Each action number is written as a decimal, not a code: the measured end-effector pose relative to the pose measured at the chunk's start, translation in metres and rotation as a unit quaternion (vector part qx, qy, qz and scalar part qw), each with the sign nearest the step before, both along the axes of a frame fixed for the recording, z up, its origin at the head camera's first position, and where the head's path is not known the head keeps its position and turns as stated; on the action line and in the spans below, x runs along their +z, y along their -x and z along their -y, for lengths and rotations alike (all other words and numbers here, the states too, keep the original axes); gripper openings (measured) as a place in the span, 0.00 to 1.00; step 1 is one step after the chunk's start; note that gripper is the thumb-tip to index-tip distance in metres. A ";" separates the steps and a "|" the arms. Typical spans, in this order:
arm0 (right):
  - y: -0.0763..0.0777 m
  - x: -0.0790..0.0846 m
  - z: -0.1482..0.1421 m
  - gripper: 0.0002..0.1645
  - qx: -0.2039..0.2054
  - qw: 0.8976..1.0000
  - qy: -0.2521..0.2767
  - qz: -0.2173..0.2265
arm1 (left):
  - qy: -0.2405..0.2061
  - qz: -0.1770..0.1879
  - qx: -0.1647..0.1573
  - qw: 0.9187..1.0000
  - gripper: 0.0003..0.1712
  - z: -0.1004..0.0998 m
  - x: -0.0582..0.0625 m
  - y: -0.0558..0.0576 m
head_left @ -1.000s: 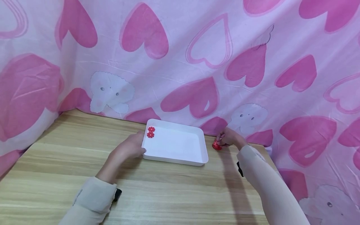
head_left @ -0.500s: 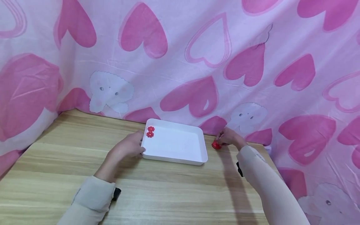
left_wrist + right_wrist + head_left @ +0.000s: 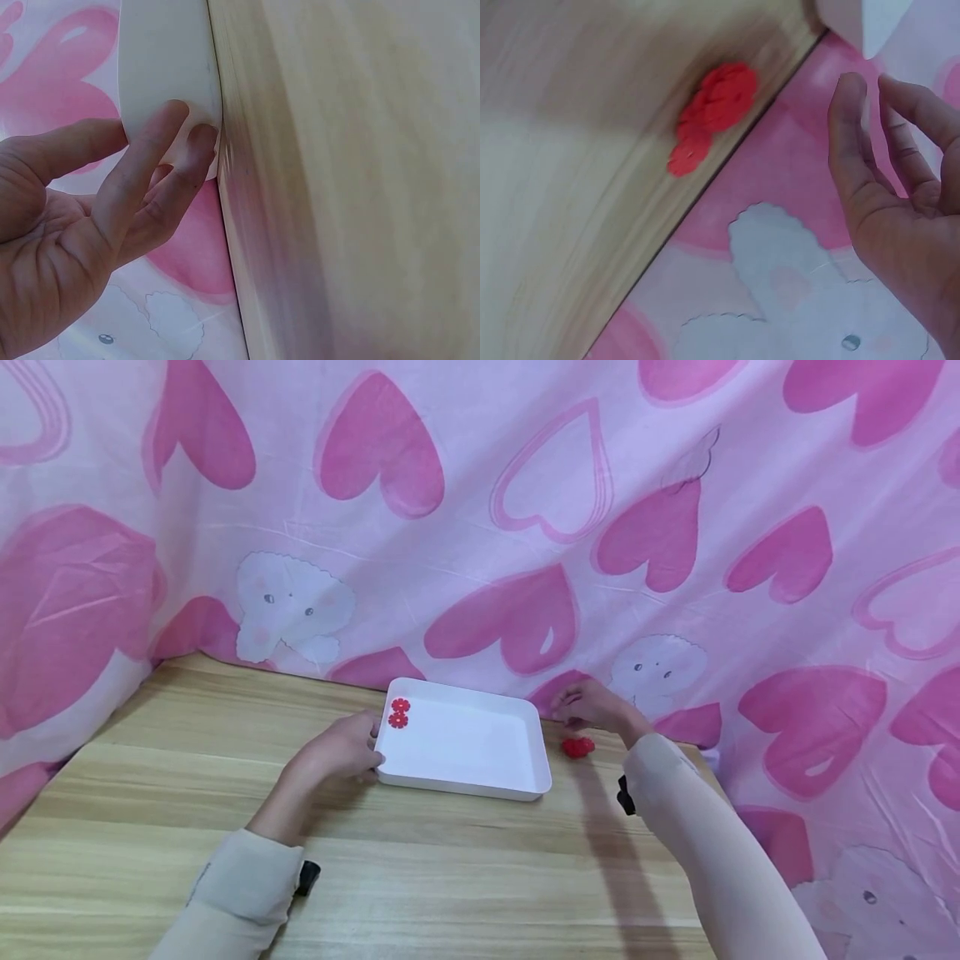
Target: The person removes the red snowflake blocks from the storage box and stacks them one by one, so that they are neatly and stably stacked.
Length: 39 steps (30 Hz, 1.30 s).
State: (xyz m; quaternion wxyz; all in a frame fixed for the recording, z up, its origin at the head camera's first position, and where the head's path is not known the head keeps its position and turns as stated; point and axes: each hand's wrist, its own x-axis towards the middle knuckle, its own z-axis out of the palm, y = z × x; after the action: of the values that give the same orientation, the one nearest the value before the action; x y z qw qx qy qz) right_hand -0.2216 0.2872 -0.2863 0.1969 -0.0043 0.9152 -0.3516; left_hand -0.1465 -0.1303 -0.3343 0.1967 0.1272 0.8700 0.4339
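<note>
My left hand [image 3: 341, 750] holds the left end of a shallow white tray [image 3: 465, 791], with the thumb at its rim. In the left wrist view the fingers [image 3: 150, 161] curl against the tray's outer wall. Two red flower-shaped discs [image 3: 399, 713] lie in the tray's left end, one behind the other. My right hand [image 3: 592, 706] hovers just above and behind a small heap of red flower discs [image 3: 578, 747] on the table. In the right wrist view its thumb and fingertips are slightly apart, with no disc visible between them. The heap [image 3: 716, 105] lies overlapping near the table edge.
The wood-grain table [image 3: 420, 877] ends at a pink heart-patterned curtain [image 3: 480, 527] close behind the tray. A corner of the tray [image 3: 859, 22] shows near the right fingertips. The right forearm casts a long shadow across the table.
My right hand has lifted off the red disc heap and moved slightly back and left. The heap now lies fully in sight. My left hand stays at the tray's end.
</note>
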 end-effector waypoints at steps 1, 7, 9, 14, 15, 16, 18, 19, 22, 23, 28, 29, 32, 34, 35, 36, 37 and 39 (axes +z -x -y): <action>0.001 0.001 0.003 0.17 0.000 1.000 0.004 0.001 | -0.002 0.001 0.000 1.000 0.25 0.000 0.000 0.000; 0.002 0.009 0.024 0.21 -0.004 0.999 0.031 0.025 | -0.012 0.008 0.001 1.000 0.23 0.001 -0.001 0.000; 0.002 0.011 0.032 0.22 -0.011 0.999 0.037 0.034 | -0.015 0.008 0.002 1.000 0.23 0.001 -0.001 0.000; 0.004 0.012 0.053 0.21 -0.014 0.996 0.070 0.050 | -0.019 0.007 0.003 1.000 0.24 0.000 -0.002 0.001; 0.005 0.012 0.057 0.21 -0.012 0.996 0.074 0.051 | -0.019 0.007 0.005 1.000 0.25 0.000 -0.002 0.000; 0.005 0.012 0.062 0.20 -0.011 0.995 0.082 0.054 | -0.020 0.008 0.006 1.000 0.25 0.000 -0.002 0.000; 0.007 0.011 0.071 0.19 -0.012 0.994 0.093 0.059 | -0.020 0.009 0.008 1.000 0.26 -0.001 -0.002 0.000; 0.008 0.010 0.075 0.19 -0.013 0.993 0.096 0.061 | -0.017 0.009 0.009 1.000 0.26 -0.001 -0.002 0.000; 0.010 0.006 0.087 0.21 -0.010 0.993 0.093 0.069 | -0.012 0.010 0.010 1.000 0.26 -0.003 -0.002 0.000; 0.010 0.005 0.090 0.22 -0.007 0.993 0.091 0.072 | -0.012 0.009 0.010 1.000 0.26 -0.003 -0.002 0.000; 0.014 0.000 0.110 0.24 0.006 0.994 0.067 0.083 | -0.010 0.004 0.010 1.000 0.27 -0.005 -0.003 -0.001; 0.016 0.000 0.114 0.24 0.010 0.994 0.064 0.086 | -0.010 0.002 0.010 1.000 0.27 -0.005 -0.003 0.000; 0.019 -0.002 0.126 0.24 0.019 0.995 0.047 0.090 | -0.009 0.000 0.009 1.000 0.28 -0.005 -0.004 0.000; 0.022 -0.004 0.135 0.23 0.023 0.995 0.039 0.092 | -0.010 0.002 0.009 1.000 0.28 -0.005 -0.004 0.000; 0.023 -0.005 0.140 0.23 0.025 0.995 0.034 0.093 | -0.010 0.002 0.009 1.000 0.28 -0.005 -0.004 0.000; 0.023 -0.006 0.144 0.23 0.025 0.995 0.030 0.092 | -0.010 0.002 0.009 1.000 0.28 -0.005 -0.003 0.000; 0.024 -0.007 0.148 0.22 0.026 0.995 0.026 0.092 | -0.010 0.003 0.010 1.000 0.28 -0.005 -0.003 0.000; 0.026 -0.010 0.156 0.22 0.032 0.995 0.022 0.093 | -0.007 0.003 0.012 1.000 0.28 -0.006 -0.003 0.000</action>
State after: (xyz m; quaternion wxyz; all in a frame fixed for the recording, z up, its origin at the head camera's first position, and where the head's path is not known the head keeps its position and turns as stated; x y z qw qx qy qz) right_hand -0.2471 0.1310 -0.2963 0.2926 -0.0052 0.8842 -0.3641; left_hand -0.1462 -0.1247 -0.3368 0.1934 0.1165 0.8676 0.4430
